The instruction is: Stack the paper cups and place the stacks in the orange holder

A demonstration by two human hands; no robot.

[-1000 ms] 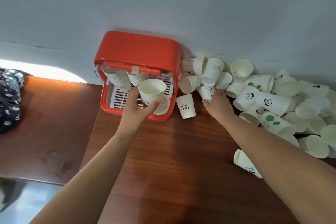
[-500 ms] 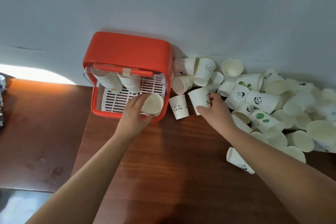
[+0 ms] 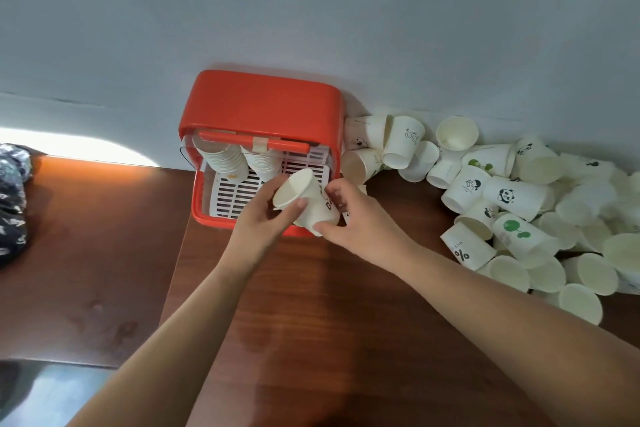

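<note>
The orange holder [image 3: 263,104] stands against the wall with its front open. Two stacks of white paper cups [image 3: 227,161] hang inside it over a white slatted tray. In front of the holder my left hand [image 3: 263,218] grips a white paper cup [image 3: 298,185] by its rim end. My right hand [image 3: 360,218] holds a second cup [image 3: 320,213] with black print, and the two cups are pushed together, one in the other. A large heap of loose paper cups [image 3: 512,198] lies to the right along the wall.
The brown wooden table [image 3: 311,322] carries everything; a lower, darker surface [image 3: 86,253] adjoins it on the left. A dark patterned cloth [image 3: 12,201] lies at the far left edge. The grey wall stands right behind the holder and cups.
My right hand lifted a printed cup from the heap and brought it left. My left hand drew its cup back from the holder's tray, and the two cups now meet.
</note>
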